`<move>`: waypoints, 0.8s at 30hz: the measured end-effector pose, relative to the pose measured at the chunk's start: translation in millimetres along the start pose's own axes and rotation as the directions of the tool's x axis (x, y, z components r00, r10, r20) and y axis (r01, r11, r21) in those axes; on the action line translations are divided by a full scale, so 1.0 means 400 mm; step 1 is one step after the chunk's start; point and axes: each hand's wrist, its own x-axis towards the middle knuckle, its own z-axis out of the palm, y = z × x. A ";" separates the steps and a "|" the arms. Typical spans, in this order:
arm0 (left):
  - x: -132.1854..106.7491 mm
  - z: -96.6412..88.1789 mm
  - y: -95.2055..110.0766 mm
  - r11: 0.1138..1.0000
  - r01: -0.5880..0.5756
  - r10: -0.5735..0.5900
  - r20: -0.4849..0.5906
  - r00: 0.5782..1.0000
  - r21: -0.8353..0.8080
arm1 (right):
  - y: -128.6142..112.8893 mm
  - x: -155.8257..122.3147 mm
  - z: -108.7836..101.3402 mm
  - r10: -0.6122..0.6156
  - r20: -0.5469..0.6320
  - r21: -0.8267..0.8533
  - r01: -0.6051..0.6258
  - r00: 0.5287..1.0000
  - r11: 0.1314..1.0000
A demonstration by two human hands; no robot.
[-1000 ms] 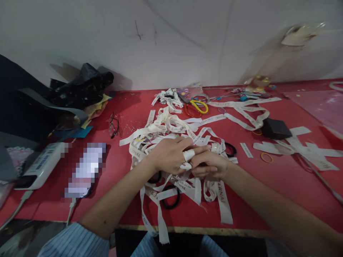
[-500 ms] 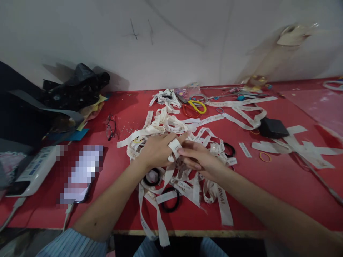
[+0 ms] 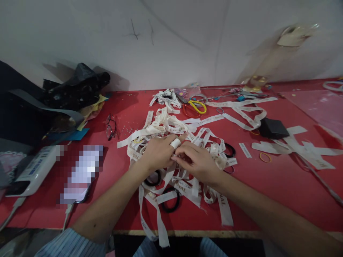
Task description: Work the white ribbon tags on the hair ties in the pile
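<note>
A strip of white printed ribbon (image 3: 175,143) is looped round a finger of my left hand (image 3: 158,152), whose fingers are curled over the pile. My right hand (image 3: 197,162) meets it from the right, thumb and index finger pinching the ribbon close to the loop. Part of the ribbon is hidden between the fingers. Under both hands lies a tangled heap of white ribbons (image 3: 187,191), some with gold or dark lettering. Black hair ties (image 3: 170,200) lie among them, at the front and on the right of the heap.
Scissors with yellow and red handles (image 3: 197,107) lie behind the heap. Eyeglasses (image 3: 110,127), a charging phone (image 3: 83,175) and a white power bank (image 3: 37,171) are at left. A black block (image 3: 273,127) rests on ribbon at right, near a yellow elastic (image 3: 265,157).
My right hand has turned and drawn its fingers into a pinch against my left fingers. The ribbon loop on my left hand now sits flatter and tighter. The pile is almost unchanged.
</note>
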 end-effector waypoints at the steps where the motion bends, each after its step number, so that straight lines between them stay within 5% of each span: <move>1: 0.000 0.002 0.001 1.000 -0.007 0.007 -0.013 1.000 -0.008 | 0.001 0.000 -0.001 -0.009 -0.003 0.008 0.009 1.000 1.000; 7: 0.000 0.005 0.003 0.998 -0.041 0.040 -0.034 0.999 -0.043 | -0.001 0.007 -0.017 -0.059 -0.080 0.194 0.074 0.995 0.978; 13: 0.001 -0.003 -0.001 0.999 -0.046 0.046 -0.015 0.999 -0.025 | 0.008 0.012 -0.030 0.365 -0.132 0.494 -0.258 0.922 0.831; 16: 0.000 -0.001 -0.005 0.999 -0.025 0.025 0.001 1.000 -0.041 | 0.013 0.011 -0.035 0.227 -0.190 0.389 -0.139 0.955 0.911; 20: -0.001 0.006 -0.005 0.998 -0.005 0.009 0.069 0.998 -0.067 | 0.011 0.008 -0.027 -0.195 -0.094 0.121 0.206 0.976 0.971; 22: -0.002 0.009 -0.005 0.996 -0.022 0.028 0.071 0.997 -0.083 | 0.007 0.007 -0.021 -0.197 0.044 0.057 0.194 0.979 0.979; 24: -0.002 0.012 -0.006 0.996 -0.046 0.050 0.052 0.997 -0.073 | 0.004 0.009 -0.018 0.010 0.172 0.045 -0.018 0.985 0.999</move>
